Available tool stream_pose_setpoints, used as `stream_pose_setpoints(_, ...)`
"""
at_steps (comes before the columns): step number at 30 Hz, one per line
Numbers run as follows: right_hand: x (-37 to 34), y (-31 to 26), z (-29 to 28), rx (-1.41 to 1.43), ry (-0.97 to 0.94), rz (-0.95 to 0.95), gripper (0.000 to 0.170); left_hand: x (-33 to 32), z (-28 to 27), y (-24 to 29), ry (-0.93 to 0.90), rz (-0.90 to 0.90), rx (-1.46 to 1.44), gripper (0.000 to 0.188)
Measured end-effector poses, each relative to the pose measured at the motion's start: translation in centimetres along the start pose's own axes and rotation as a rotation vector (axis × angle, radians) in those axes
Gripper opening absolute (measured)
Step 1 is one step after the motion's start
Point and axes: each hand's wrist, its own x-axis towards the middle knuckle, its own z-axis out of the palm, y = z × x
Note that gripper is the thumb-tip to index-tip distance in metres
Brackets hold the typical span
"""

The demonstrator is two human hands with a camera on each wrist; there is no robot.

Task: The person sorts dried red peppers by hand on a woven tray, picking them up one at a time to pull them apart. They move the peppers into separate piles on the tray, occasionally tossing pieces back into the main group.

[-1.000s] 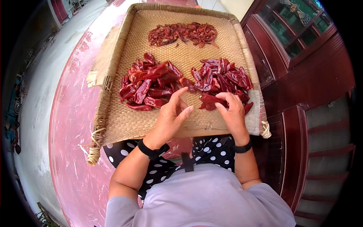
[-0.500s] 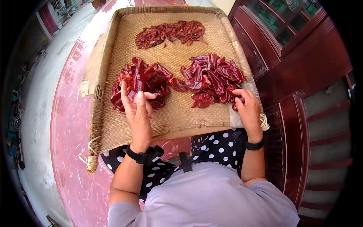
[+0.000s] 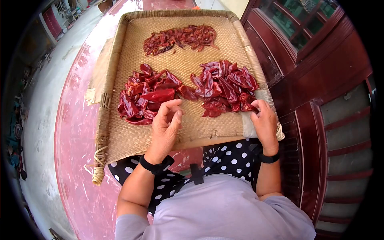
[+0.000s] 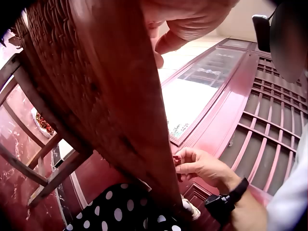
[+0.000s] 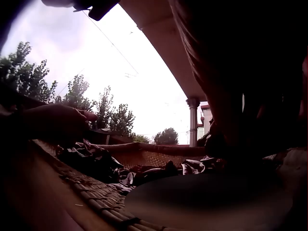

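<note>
The left hand hovers at the near right side of the left pile of red peppers, its fingers loosely bent with nothing visible in them. Part of that hand fills the top of the left wrist view. At the near right corner of the right pile of red peppers, the right hand pinches a dark red pepper between thumb and fingers. The left wrist view also shows a bit of red pepper at the fingertips of the right hand. The right wrist view is dark.
Both piles lie on a woven tray with a raised rim. Small dried pepper pieces form a strip at its far end. A red wooden door stands to the right, and the person's polka-dot trousers are below the near edge.
The left hand has moved off the left pile, down and to the right. A bright red pepper now lies across that pile. The right hand has shifted from the middle to the right pile's corner.
</note>
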Motion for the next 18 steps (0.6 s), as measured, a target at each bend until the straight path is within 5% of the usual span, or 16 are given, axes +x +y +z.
stream_pose_setpoints(3, -0.3, -4.4, 1.2, 0.347, -0.159, 0.040, 0.027, -0.3, 0.6, 0.2, -0.128, -0.107, -0.003, 0.037)
stream_pose_setpoints(6, -0.9, -8.0, 3.0, 0.479, -0.251, -0.149, 0.030, -0.4, 1.0, 1.2, -0.293, -0.153, 0.004, 0.052)
stream_pose_setpoints(9, -1.1, -9.0, 4.6, 0.561, -0.243, -0.356, 0.030, -0.3, 1.0, -1.0, -0.288, -0.053, 0.057, 0.043)
stream_pose_setpoints(11, -0.6, -8.9, 4.4, 0.541, -0.239, -0.461, 0.030, -0.3, 1.0, 0.3, -0.196, 0.062, 0.137, 0.032)
stream_pose_setpoints(13, -0.3, -9.3, 3.2, 0.643, -0.259, -0.122, 0.033, -0.2, 0.7, -0.3, -0.074, -0.014, 0.006, 0.021)
stream_pose_setpoints(15, 0.7, -6.3, 3.5, 0.582, -0.128, -0.043, 0.034, 0.1, 0.0, 0.5, 0.091, 0.035, -0.170, 0.032)
stream_pose_setpoints(17, 1.7, -3.4, 3.2, 0.384, -0.027, -0.073, 0.034, 0.4, -0.6, 1.7, 0.254, 0.152, -0.325, 0.074)
stream_pose_setpoints(18, 2.0, -2.5, 2.8, 0.305, -0.011, -0.036, 0.036, 0.4, -1.2, 2.2, 0.300, 0.163, -0.289, 0.079)
